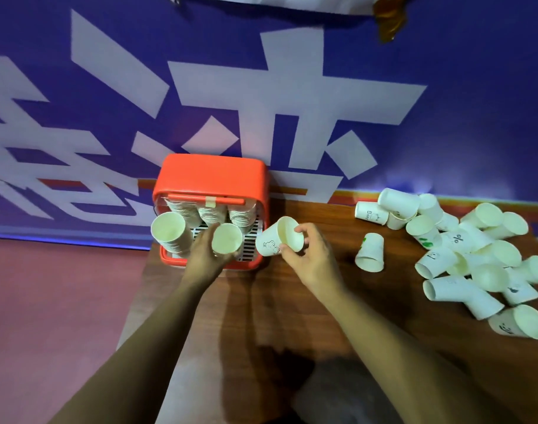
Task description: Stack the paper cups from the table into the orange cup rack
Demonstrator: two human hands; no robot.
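The orange cup rack (211,175) stands at the table's far left edge, holding stacks of white paper cups; one tall stack (169,231) leans out at its left front. My left hand (205,255) grips a paper cup (227,238) in front of the rack's striped base. Just right of the rack, my right hand (307,255) holds another paper cup (280,237), tilted with its mouth toward me. A pile of loose paper cups (463,252) lies at the right of the table. One cup (370,252) stands upside down apart from the pile.
The wooden table (276,307) ends at the left next to a reddish floor (56,301). A purple banner wall (261,87) with large white characters rises right behind the rack and the pile.
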